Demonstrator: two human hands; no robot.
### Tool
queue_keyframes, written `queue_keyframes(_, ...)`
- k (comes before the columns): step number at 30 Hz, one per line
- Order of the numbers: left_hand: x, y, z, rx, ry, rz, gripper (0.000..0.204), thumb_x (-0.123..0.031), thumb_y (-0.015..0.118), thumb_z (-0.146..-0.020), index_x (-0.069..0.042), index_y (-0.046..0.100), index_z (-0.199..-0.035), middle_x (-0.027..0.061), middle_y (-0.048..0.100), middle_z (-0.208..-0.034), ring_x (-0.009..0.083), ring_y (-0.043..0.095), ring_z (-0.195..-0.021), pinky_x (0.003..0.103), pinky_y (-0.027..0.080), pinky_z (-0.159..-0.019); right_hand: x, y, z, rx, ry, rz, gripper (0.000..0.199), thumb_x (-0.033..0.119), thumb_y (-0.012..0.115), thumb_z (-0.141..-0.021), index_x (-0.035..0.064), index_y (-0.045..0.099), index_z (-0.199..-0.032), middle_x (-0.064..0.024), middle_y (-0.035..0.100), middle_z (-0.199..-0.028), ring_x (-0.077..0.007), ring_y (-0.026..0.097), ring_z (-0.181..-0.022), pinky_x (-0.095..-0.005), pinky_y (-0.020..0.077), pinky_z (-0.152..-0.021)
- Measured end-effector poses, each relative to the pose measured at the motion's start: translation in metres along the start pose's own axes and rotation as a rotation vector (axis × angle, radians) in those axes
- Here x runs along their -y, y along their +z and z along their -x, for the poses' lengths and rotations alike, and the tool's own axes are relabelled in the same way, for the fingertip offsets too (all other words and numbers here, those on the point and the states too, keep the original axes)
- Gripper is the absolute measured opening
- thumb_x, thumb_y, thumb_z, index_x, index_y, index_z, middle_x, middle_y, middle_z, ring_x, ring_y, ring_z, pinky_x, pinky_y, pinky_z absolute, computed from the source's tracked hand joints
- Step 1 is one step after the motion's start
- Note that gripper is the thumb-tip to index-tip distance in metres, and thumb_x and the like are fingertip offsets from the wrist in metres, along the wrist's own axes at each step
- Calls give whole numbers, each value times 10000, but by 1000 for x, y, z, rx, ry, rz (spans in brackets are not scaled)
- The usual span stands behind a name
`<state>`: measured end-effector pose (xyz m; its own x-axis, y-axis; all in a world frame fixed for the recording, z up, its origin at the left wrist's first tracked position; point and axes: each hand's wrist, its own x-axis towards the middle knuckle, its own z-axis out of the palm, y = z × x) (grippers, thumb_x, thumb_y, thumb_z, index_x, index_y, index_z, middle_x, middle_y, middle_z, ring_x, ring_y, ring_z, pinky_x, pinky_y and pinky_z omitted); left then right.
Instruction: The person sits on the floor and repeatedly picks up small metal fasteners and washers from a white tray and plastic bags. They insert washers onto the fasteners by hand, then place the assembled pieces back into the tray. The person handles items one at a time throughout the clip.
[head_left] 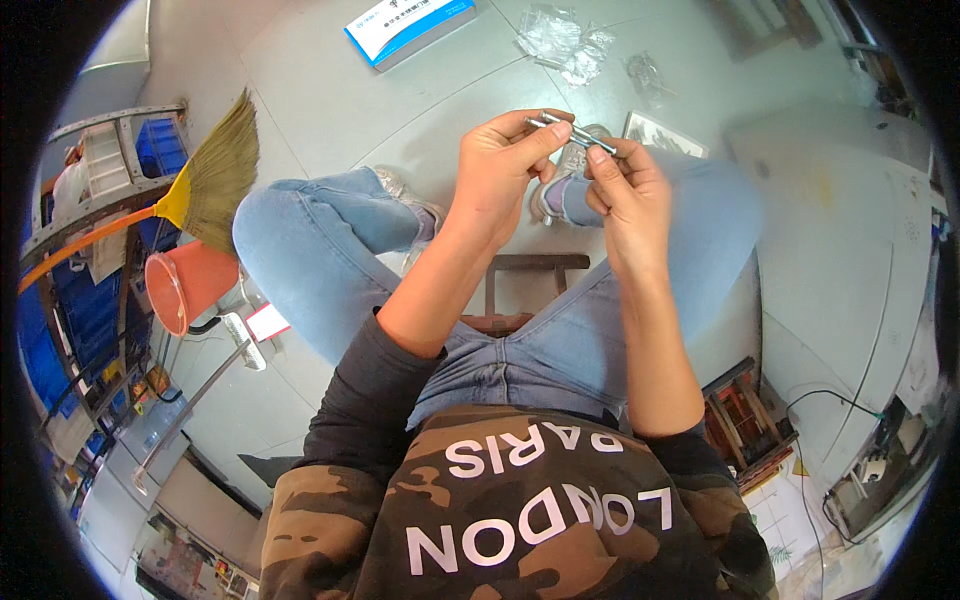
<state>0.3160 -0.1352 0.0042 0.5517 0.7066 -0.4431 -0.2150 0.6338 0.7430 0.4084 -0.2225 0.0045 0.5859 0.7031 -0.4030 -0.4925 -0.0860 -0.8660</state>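
Observation:
Slim silver metal rods (582, 136), lying side by side, are held up between my two hands above my shoes. The thumb and fingers of my left hand (497, 165) pinch their left part. At the right end, the fingertips of my right hand (632, 195) close around a rod. The rods are too small to tell whether they are threaded. Below them, between my bent knees, are my shoes (542, 200), and a flat white-edged packet (665, 133) with its content hard to make out lies on the floor just beyond my right hand.
On the floor ahead lie a blue and white box (410, 28) and crumpled clear plastic bags (560, 42). A broom (215, 180), an orange bucket (190, 285) and a metal rack (110, 210) stand at left. A pale cabinet (835, 240) rises at right.

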Motion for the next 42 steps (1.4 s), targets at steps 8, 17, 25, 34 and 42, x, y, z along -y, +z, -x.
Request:
queue_keyframes(8,-9,-8,48,101,22,-75,182,-78,612,-777,41,603,-915,50,552,-715,69,410,-537,211,342,-484,19,-6,42,95,-157,197,141,105,633,-785,7,579,-870,17,535,-683,-10,402,-547,-159,292,-457)
queue_keyframes(17,-13,-9,81,125,38,-35,205,-105,599,-803,49,591,-937,68,553,-732,57,393,-539,210,354,-484,33,-10,74,107,-216,246,149,111,634,-783,-6,587,-862,24,541,-697,-13,408,-558,-154,294,-471)
queue_keyframes(25,-19,-7,92,141,65,-180,221,-133,596,-813,55,590,-929,97,584,-717,59,390,-506,208,365,-460,45,-11,85,112,-253,331,161,129,633,-781,-7,598,-860,5,555,-692,-24,429,-568,-164,312,-491)
queue_keyframes(34,-12,-1,96,162,40,-134,237,-170,610,-800,59,612,-862,87,580,-642,76,418,-450,211,337,-430,50,-15,90,124,-234,373,177,162,629,-785,-6,603,-835,2,543,-655,-18,397,-547,-170,277,-470)
queue_keyframes(42,-9,-1,99,165,-25,-120,230,-164,579,-830,59,570,-886,95,568,-723,61,394,-515,212,361,-456,53,-17,88,116,-240,397,175,163,629,-787,-6,605,-825,0,540,-645,-25,413,-554,-175,296,-478)
